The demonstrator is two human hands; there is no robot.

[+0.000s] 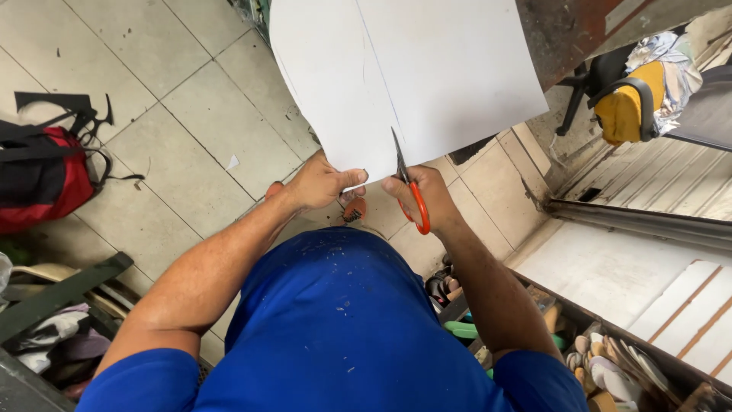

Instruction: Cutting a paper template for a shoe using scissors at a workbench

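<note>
Pinching the white sheet [427, 76] at its six-o'clock edge, my left hand [320, 183] grips firmly; my right hand [427, 194] closes around orange-handled scissors [410, 191], blades pointing twelve o'clock.

The scissors [408, 187] sit right of the left hand [319, 183], under the sheet [427, 69].

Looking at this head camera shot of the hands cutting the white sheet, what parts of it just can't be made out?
- White sheet: its top is cut off by the upper frame edge.
- Scissors: the lower handle loop and finger grip are hidden inside the right hand.
- Left hand: its fingers under the sheet are hidden by it.
- Feet: mostly covered by the blue shirt.
- Items in the box at lower right: too small and cluttered to identify.
</note>
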